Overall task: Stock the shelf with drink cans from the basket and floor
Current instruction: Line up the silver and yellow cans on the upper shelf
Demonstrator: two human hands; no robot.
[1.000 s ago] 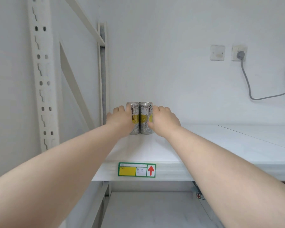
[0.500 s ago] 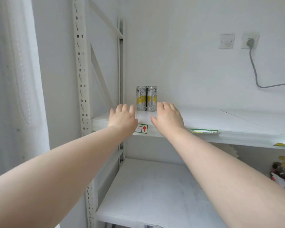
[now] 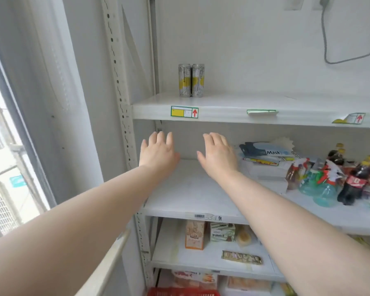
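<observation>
1. The word "Mask" is printed on a blue and white packet (image 3: 269,151) lying on the shelf below the two cans (image 3: 191,80).
2. A green-edged shelf tag (image 3: 184,112) just under the cans carries a red upward arrow; its small print is illegible.
3. The cans' own vertical lettering is too blurred to read.
4. A barcode sticker (image 3: 207,216) sits on the lower shelf's edge, digits unreadable.

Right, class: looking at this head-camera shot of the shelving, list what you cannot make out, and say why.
- Red basket: cut off by the bottom edge, contents unseen.
- Two drink cans: label text too small to read.
- Bottles on the right: blurred, partly cut off by the edge.
- Wall socket: cropped by the top edge.
- Floor: out of view.
</observation>
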